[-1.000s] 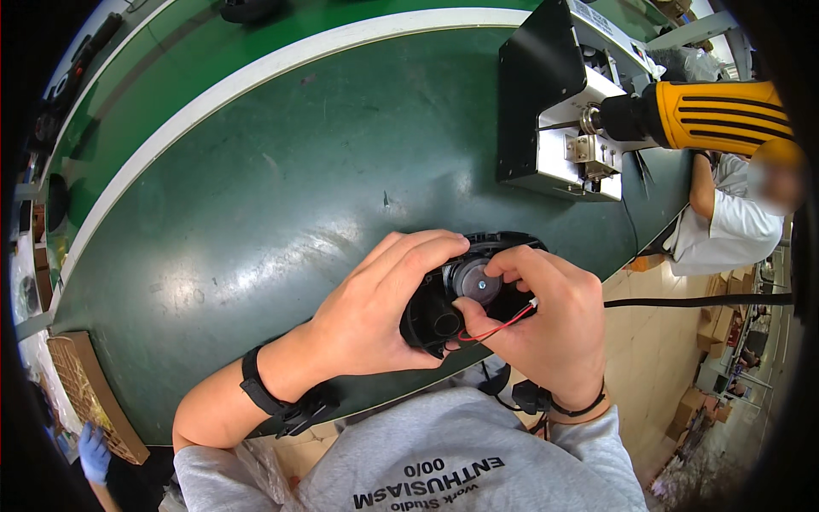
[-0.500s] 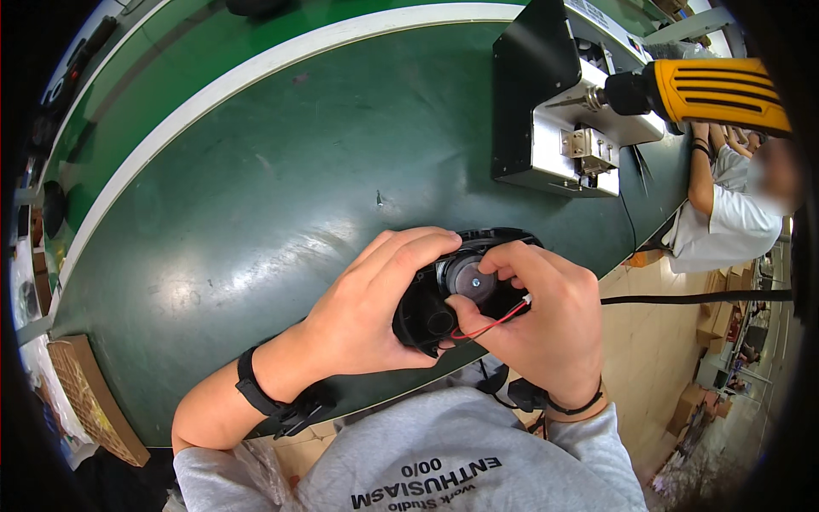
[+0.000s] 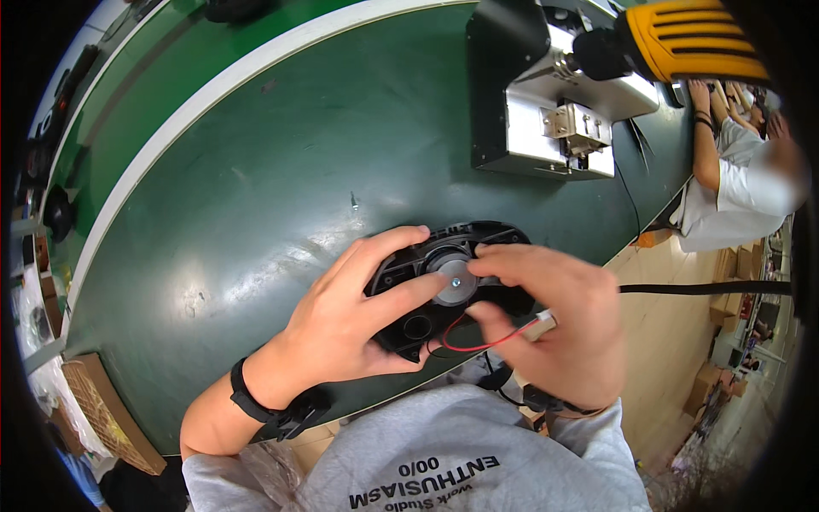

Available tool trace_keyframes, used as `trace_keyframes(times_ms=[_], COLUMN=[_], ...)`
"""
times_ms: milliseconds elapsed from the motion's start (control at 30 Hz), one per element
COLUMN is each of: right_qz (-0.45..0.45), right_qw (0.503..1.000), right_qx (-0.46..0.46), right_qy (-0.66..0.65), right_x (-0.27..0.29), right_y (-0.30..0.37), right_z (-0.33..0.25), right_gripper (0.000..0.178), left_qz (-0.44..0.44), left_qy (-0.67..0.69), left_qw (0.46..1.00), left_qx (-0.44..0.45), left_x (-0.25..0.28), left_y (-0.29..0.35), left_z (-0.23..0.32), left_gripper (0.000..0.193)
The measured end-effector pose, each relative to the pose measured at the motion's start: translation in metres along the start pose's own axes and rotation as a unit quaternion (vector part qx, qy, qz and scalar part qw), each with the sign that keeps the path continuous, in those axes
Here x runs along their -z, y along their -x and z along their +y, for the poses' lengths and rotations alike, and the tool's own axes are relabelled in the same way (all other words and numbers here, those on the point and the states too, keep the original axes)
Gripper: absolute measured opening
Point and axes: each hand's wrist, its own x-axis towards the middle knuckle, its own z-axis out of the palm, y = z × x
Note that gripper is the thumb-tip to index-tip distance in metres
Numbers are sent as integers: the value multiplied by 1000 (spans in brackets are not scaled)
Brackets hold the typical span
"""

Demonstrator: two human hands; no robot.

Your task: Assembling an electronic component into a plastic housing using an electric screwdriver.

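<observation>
A black plastic speaker housing (image 3: 399, 334) is held tilted above the near edge of the green table. Seated in it is a round speaker driver (image 3: 454, 293) with a grey magnet and a small screw-like spot at its centre. My left hand (image 3: 341, 316) grips the housing from the left, its index fingertip pressing on the magnet. My right hand (image 3: 572, 316) is at the right side, slightly blurred, thumb and fingers apart around the driver's right edge. A red and black wire (image 3: 478, 349) loops out of the housing to a white connector (image 3: 546, 317) by my right palm.
A black and silver machine (image 3: 546, 111) stands at the far right, with a yellow power screwdriver (image 3: 695, 41) in front. A tiny screw (image 3: 354, 201) lies on the green table (image 3: 281, 171). A cardboard piece (image 3: 111, 414) is at left, a black cable (image 3: 699, 288) and a person at right.
My left index finger has moved onto the magnet. My right thumb and fingers have spread and drawn back a little to the right. The housing has turned flatter toward view.
</observation>
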Motion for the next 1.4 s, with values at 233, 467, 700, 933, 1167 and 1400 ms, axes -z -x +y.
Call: trace_keyframes(times_ms=[233, 467, 700, 933, 1167, 1400], right_qz=[105, 115, 206, 384, 80, 143], right_qw=[971, 977, 942, 804, 862, 845], right_qx=[-24, 44, -40, 217, 293, 297], right_qy=[-214, -173, -263, -400, -407, -420], right_x=[29, 21, 21, 43, 78, 105], right_y=[10, 9, 13, -87, -99, -84], right_z=[25, 44, 31, -3, 20, 32], right_gripper=[21, 18, 24, 34, 31, 47], left_qz=[-4, -12, -1, -16, -19, -12], left_qy=[-74, -95, -258, -270, -279, -251], left_qw=[997, 995, 962, 957, 955, 962], left_qx=[-14, -22, -90, -100, -102, -107], left_x=[0, -1, -3, -10, -16, -18], left_y=[-5, -8, 0, -3, -1, 1], left_z=[7, 7, 17, 28, 34, 31], left_gripper=[68, 69, 55, 46, 52, 49])
